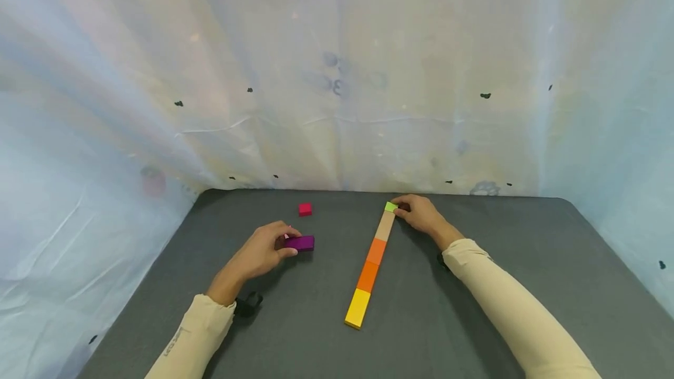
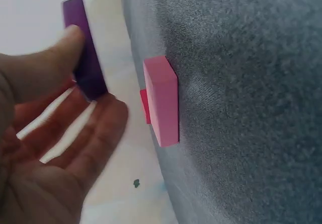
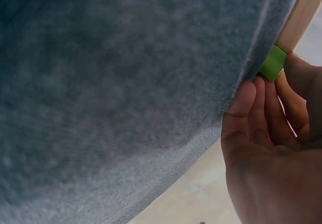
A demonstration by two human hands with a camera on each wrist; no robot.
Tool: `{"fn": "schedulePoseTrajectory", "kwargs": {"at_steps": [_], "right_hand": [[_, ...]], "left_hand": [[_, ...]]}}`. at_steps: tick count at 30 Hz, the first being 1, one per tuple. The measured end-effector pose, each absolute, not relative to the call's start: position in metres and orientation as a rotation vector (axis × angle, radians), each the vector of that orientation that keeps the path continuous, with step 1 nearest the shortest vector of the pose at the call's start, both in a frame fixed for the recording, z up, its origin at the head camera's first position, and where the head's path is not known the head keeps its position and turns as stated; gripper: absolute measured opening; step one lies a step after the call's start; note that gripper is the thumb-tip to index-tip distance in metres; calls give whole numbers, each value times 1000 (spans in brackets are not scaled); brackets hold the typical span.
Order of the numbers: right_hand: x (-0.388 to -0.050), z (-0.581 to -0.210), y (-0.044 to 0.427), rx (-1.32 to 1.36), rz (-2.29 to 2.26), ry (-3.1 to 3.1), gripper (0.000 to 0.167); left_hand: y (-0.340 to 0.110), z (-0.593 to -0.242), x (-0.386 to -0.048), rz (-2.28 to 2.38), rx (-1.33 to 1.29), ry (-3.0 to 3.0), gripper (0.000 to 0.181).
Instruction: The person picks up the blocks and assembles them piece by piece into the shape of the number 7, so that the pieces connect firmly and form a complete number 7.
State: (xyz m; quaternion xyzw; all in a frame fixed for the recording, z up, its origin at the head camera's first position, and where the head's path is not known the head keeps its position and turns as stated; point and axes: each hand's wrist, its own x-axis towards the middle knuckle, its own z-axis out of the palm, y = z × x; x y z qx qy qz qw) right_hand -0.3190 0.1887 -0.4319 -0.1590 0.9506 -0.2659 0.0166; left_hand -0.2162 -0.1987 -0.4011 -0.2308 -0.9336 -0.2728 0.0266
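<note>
My left hand point(image 1: 261, 248) pinches a purple block point(image 1: 300, 243) between thumb and fingers; the left wrist view shows the purple block point(image 2: 84, 48) held above the table. A pink block point(image 2: 163, 100) stands on the cloth beside that hand. At the far end of a slanted row, my right hand point(image 1: 423, 215) has its fingers around the small green block point(image 1: 391, 207). In the right wrist view, thumb and fingers of the right hand point(image 3: 271, 148) touch the green block point(image 3: 273, 63). Toward me, the row continues with a wooden block point(image 1: 385, 226), two orange blocks point(image 1: 376, 251) and a yellow block point(image 1: 357, 309).
A small red block point(image 1: 305, 209) lies on the grey table point(image 1: 447, 320), beyond my left hand and left of the row. Pale, spotted sheeting point(image 1: 400, 75) rises behind the table's far edge and along both sides.
</note>
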Motion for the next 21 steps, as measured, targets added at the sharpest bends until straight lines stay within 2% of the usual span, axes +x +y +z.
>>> {"fn": "schedulePoseTrajectory", "kwargs": {"at_steps": [21], "right_hand": [[-319,-435,183,-464,-854,2938,38]], "left_hand": [[-194,-402,-228,-929,-743,-2837,30]]}}
